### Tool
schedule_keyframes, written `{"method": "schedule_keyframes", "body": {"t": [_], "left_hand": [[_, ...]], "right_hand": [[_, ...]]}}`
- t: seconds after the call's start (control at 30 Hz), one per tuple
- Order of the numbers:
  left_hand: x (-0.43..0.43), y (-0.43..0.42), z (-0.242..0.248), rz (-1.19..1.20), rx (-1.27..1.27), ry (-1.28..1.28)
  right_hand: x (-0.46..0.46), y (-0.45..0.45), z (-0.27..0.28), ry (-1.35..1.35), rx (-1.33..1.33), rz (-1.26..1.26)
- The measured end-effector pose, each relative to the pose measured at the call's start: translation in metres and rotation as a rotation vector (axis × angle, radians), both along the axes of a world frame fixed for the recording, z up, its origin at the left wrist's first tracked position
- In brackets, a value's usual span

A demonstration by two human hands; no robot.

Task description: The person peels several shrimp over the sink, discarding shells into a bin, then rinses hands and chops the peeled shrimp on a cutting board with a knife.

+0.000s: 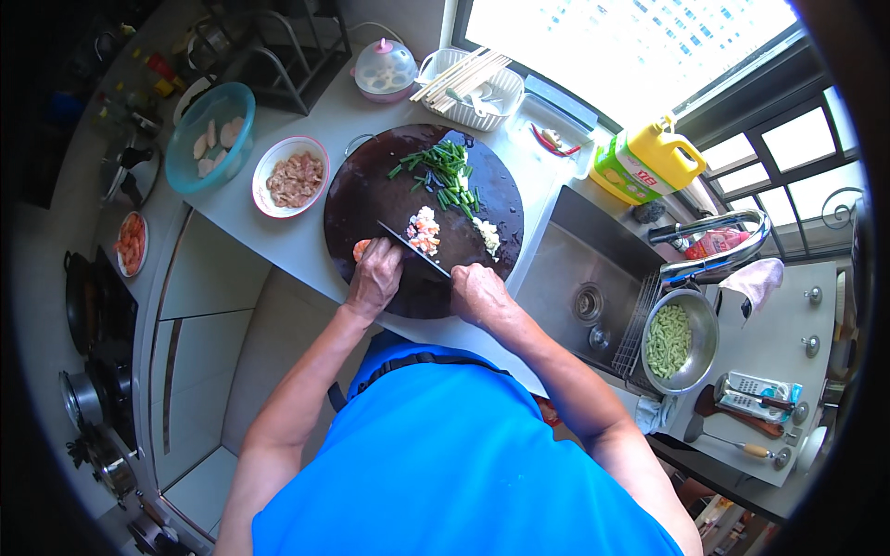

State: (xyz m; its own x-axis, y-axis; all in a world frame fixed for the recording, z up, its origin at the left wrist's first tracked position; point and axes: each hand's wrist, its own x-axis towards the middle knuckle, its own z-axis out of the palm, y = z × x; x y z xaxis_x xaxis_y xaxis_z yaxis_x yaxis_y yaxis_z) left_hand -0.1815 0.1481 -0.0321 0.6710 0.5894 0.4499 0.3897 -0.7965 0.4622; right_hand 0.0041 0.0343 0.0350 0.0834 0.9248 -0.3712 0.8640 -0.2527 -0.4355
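Note:
My right hand is closed around the handle of a kitchen knife, whose blade points up and left over a round dark cutting board. Beside the blade, my left hand presses down with bent fingers on an orange-pink piece of food, most of it hidden beneath them. Chopped pink and white pieces lie just beyond the blade. Cut green onions are spread over the board's far part, and minced garlic forms a small heap towards the right.
Left of the board stand a bowl of sliced raw meat and a teal plastic bowl. A white basket with chopsticks and an egg cooker are behind. On the right are a steel sink and a metal bowl of green pieces.

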Motion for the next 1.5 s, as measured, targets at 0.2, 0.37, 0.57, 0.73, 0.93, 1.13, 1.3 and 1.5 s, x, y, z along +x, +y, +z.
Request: {"method": "schedule_keyframes", "body": {"t": [0.2, 0.37, 0.57, 0.73, 0.93, 1.13, 1.3, 1.5], "left_hand": [[0.005, 0.002, 0.005, 0.017, 0.034, -0.081], [0.002, 0.001, 0.003, 0.030, 0.026, 0.014], [0.000, -0.002, -0.001, 0.042, 0.003, 0.015], [-0.004, 0.000, -0.002, 0.022, -0.023, 0.014], [-0.005, 0.000, -0.004, 0.019, -0.016, 0.007], [-0.005, -0.001, 0.000, 0.031, -0.015, -0.045], [-0.008, -0.001, -0.003, 0.025, -0.028, 0.015], [-0.006, -0.002, -0.001, 0.048, 0.006, -0.041]], "right_hand": [[-0.001, -0.009, 0.018, -0.021, -0.087, 0.007], [0.003, 0.001, 0.005, -0.023, -0.054, 0.018], [-0.001, -0.005, 0.008, -0.025, -0.087, -0.003], [0.005, -0.001, 0.007, 0.009, -0.021, -0.001], [-0.004, -0.001, 0.004, -0.026, -0.026, 0.017], [-0.002, -0.007, 0.016, 0.021, -0.024, 0.000], [-0.001, 0.000, -0.003, 0.005, 0.036, 0.023], [-0.005, -0.004, 0.006, -0.005, -0.049, 0.014]]}}
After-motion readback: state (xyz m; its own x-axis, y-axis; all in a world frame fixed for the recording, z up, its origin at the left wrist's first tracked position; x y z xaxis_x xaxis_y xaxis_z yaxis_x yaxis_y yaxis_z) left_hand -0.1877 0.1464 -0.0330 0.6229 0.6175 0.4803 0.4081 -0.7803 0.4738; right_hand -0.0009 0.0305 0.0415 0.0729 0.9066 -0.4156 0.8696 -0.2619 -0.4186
